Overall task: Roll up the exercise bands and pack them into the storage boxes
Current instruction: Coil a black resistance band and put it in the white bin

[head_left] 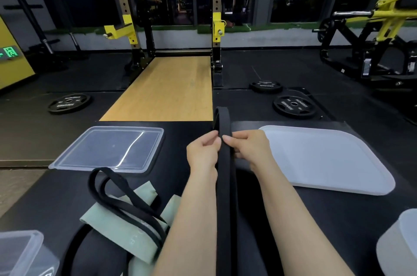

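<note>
Long flat black rubber exercise band (pixel 223 185) stretched taut down the middle of the black padded bench (pixel 316 219), far end looped over, pinched from both sides by left hand (pixel 203 151) and right hand (pixel 248 148).

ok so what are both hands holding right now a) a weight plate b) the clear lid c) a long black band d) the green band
c: the left hand and right hand both pinch the long black band that runs between the forearms, while the green band lies untouched to the left and the clear lid sits apart on the mat.
</note>
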`<state>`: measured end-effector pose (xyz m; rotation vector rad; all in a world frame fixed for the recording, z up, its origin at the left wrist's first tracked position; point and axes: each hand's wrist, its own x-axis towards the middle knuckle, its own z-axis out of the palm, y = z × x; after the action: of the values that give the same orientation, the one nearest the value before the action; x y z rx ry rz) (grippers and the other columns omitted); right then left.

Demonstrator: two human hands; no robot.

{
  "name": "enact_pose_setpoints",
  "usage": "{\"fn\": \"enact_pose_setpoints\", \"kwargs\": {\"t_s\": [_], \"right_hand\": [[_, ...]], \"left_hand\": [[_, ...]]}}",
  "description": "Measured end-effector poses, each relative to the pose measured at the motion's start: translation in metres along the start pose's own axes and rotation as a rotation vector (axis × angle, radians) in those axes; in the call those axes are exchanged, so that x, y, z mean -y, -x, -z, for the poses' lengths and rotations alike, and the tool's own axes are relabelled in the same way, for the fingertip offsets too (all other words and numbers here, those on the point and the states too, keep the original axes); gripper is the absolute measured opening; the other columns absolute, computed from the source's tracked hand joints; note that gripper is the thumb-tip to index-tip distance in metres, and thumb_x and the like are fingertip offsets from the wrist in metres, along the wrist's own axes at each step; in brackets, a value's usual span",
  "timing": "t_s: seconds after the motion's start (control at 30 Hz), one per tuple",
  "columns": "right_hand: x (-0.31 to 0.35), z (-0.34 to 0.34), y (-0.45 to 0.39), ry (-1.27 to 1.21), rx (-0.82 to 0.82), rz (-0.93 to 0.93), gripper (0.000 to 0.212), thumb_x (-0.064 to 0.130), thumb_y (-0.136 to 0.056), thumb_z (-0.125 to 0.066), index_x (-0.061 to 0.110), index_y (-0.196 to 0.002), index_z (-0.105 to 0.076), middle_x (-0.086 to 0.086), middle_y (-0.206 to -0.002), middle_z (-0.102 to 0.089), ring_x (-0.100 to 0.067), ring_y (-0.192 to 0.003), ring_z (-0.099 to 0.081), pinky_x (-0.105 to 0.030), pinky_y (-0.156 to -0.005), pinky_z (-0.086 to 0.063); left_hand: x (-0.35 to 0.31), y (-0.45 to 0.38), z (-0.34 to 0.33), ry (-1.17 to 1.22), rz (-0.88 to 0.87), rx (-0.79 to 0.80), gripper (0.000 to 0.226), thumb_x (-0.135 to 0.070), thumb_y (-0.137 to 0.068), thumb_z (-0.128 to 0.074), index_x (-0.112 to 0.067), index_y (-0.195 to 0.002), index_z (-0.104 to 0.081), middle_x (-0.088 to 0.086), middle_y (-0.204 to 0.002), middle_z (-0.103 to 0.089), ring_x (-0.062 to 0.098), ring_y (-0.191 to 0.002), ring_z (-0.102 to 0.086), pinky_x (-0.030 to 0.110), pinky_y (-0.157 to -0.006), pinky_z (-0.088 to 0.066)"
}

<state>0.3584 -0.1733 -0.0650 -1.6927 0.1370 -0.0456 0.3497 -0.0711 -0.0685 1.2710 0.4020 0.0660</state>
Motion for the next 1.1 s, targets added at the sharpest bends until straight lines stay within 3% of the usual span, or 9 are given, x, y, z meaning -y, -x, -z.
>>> {"fn": "enact_pose_setpoints", "kwargs": {"t_s": [0.1, 0.23, 0.37, 0.5, 0.6, 0.8, 0.9, 1.1], "right_hand": [[0.001, 0.004, -0.002, -0.033, -0.029, 0.012, 0.031, 0.014, -0.082, -0.072, -0.013, -0.093, -0.061, -0.032, -0.106, -0.061, -0.045, -0.103, -0.057, -0.055, -0.089, -0.048], [-0.006, 0.0, -0.007, 0.022, 0.027, 0.008, 0.021, 0.02, -0.081, -0.072, -0.001, -0.079, -0.069, -0.028, -0.093, -0.066, -0.039, -0.078, -0.064, -0.058, -0.083, -0.051], [-0.012, 0.001, -0.014, 0.007, 0.045, -0.009, 0.013, 0.021, -0.081, -0.072, 0.01, -0.077, -0.074, -0.017, -0.086, -0.072, -0.035, -0.087, -0.069, -0.052, -0.085, -0.054], [-0.017, -0.001, -0.017, -0.006, 0.039, -0.011, 0.009, 0.024, -0.081, -0.071, 0.017, -0.08, -0.076, -0.006, -0.082, -0.074, -0.029, -0.085, -0.071, -0.049, -0.085, -0.055], [-0.019, -0.004, -0.016, -0.023, 0.012, 0.004, 0.009, 0.025, -0.081, -0.071, 0.019, -0.086, -0.076, -0.002, -0.082, -0.075, -0.022, -0.084, -0.071, -0.046, -0.085, -0.056], [-0.017, -0.009, -0.015, 0.031, 0.011, 0.041, 0.015, 0.027, -0.083, -0.07, 0.017, -0.093, -0.075, 0.0, -0.083, -0.075, -0.019, -0.082, -0.071, -0.044, -0.084, -0.056], [-0.013, -0.004, -0.014, 0.084, 0.059, 0.031, 0.016, 0.028, -0.081, -0.073, 0.013, -0.086, -0.075, -0.006, -0.082, -0.074, -0.024, -0.078, -0.071, -0.044, -0.079, -0.058], [0.005, 0.014, -0.001, 0.153, 0.273, -0.085, 0.007, 0.011, -0.082, -0.071, 0.008, -0.081, -0.065, -0.01, -0.076, -0.071, -0.015, -0.063, -0.07, -0.023, -0.055, -0.056]], "left_hand": [[0.016, 0.009, 0.003, -0.032, -0.006, 0.047, 0.025, -0.004, -0.089, -0.06, -0.013, -0.111, -0.067, 0.005, -0.113, -0.068, 0.019, -0.109, -0.062, 0.037, -0.102, -0.046], [0.03, 0.012, 0.012, 0.039, 0.025, 0.104, 0.026, -0.007, -0.091, -0.057, -0.014, -0.115, -0.066, 0.005, -0.111, -0.069, 0.018, -0.108, -0.064, 0.037, -0.101, -0.046], [0.024, 0.008, 0.019, -0.004, 0.027, 0.187, 0.025, -0.008, -0.089, -0.061, -0.017, -0.112, -0.065, 0.004, -0.102, -0.072, 0.017, -0.097, -0.068, 0.029, -0.081, -0.056], [0.013, 0.0, 0.026, -0.102, 0.072, 0.245, 0.032, -0.009, -0.084, -0.067, -0.016, -0.115, -0.064, 0.006, -0.103, -0.072, 0.02, -0.096, -0.068, 0.037, -0.088, -0.054], [0.005, -0.003, 0.03, -0.127, 0.092, 0.308, 0.029, -0.007, -0.084, -0.067, -0.016, -0.112, -0.063, 0.008, -0.092, -0.074, 0.018, -0.08, -0.072, 0.027, -0.064, -0.058], [0.007, -0.006, 0.029, -0.117, 0.07, 0.24, 0.028, -0.003, -0.082, -0.068, -0.01, -0.109, -0.063, 0.01, -0.09, -0.073, 0.016, -0.074, -0.072, 0.024, -0.057, -0.057], [0.01, -0.008, 0.026, -0.118, 0.043, 0.188, 0.029, -0.003, -0.081, -0.069, -0.007, -0.11, -0.065, 0.013, -0.092, -0.073, 0.022, -0.081, -0.072, 0.031, -0.066, -0.059], [0.008, -0.013, 0.024, -0.062, -0.018, 0.066, 0.019, -0.001, -0.079, -0.071, -0.012, -0.094, -0.069, 0.011, -0.087, -0.073, 0.023, -0.079, -0.071, 0.031, -0.068, -0.058]]}}
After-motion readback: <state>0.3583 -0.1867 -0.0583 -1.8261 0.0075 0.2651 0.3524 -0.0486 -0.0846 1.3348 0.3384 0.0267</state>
